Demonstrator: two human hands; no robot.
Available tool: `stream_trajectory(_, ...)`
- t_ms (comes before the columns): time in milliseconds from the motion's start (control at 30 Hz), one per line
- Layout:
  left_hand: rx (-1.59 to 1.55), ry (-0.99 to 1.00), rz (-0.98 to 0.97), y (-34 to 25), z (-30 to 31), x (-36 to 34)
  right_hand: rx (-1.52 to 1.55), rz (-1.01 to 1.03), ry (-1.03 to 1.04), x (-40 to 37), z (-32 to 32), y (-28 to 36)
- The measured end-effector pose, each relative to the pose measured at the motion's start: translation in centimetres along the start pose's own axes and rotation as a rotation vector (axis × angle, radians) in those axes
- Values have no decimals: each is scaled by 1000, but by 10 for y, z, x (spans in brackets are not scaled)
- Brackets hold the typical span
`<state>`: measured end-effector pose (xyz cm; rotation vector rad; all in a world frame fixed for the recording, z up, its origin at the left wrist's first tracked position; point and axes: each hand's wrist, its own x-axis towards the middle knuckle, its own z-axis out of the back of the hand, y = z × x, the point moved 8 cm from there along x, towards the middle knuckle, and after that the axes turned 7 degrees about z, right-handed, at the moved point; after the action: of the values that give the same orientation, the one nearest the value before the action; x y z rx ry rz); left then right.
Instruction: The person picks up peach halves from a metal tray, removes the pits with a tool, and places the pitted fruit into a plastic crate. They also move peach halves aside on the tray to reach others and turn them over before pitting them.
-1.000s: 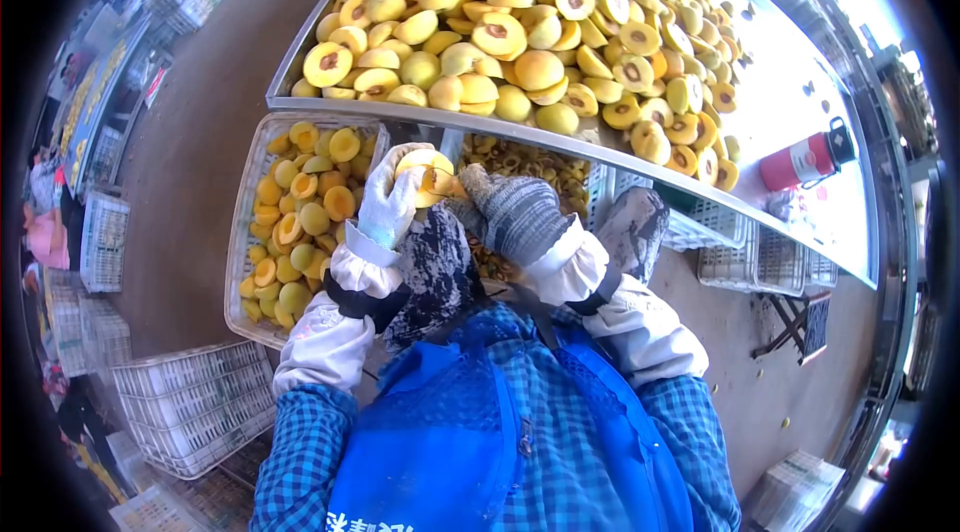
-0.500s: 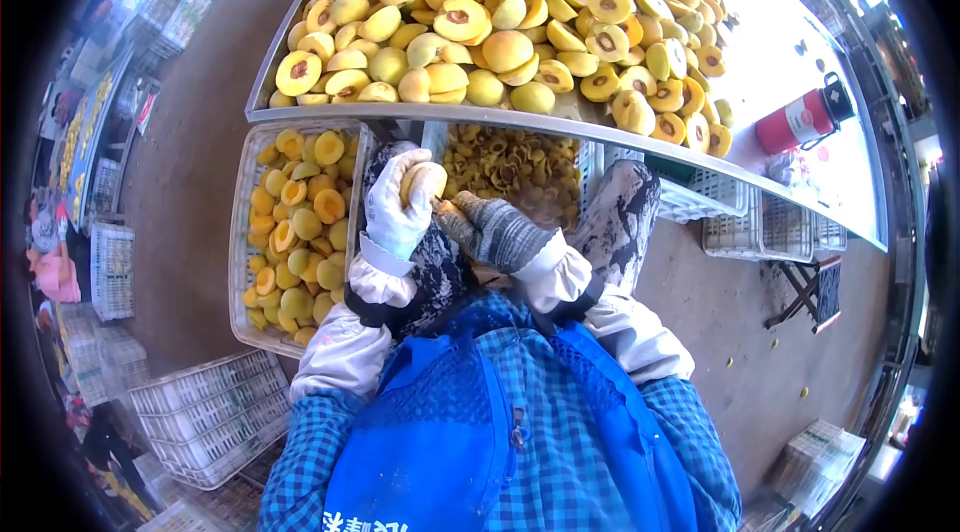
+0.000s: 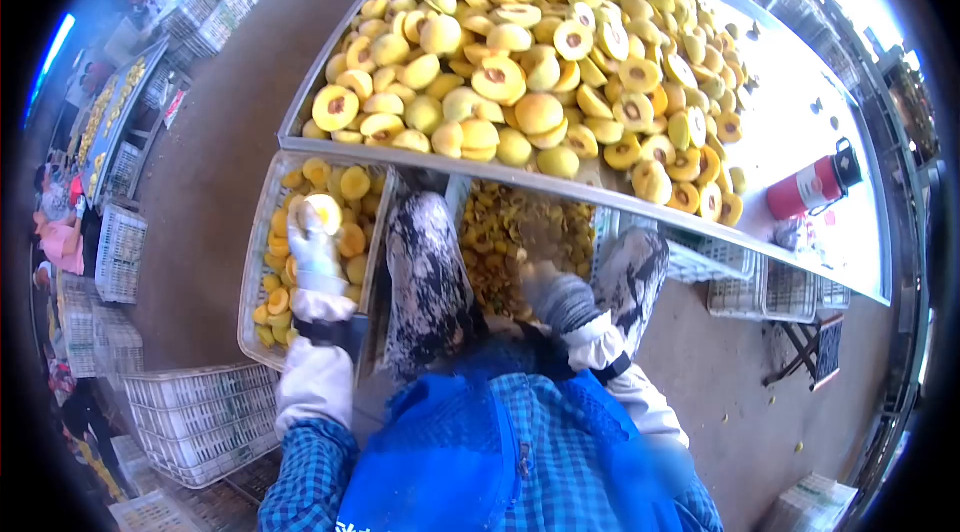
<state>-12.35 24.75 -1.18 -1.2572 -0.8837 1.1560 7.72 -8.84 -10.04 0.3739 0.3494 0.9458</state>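
Single head-worn view, set above the wearer's torso; faces forward and steeply down; blue apron (image 3: 430,452) near at the bottom edge, metal table (image 3: 600,190) farther off at the top; wide, curved field, dark at its corners.

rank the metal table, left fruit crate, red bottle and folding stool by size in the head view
1. Metal table, by far the largest
2. Left fruit crate
3. Red bottle and folding stool: too alike in size to rank
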Motion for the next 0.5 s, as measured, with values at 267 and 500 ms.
stream_trajectory(267,775,-13,-804,-170,-71,17,173,-109,194,8,11,32)
stream_trajectory(500,1111,368,-931,-170,-283,-19,214,-13,-46,2,66,43)
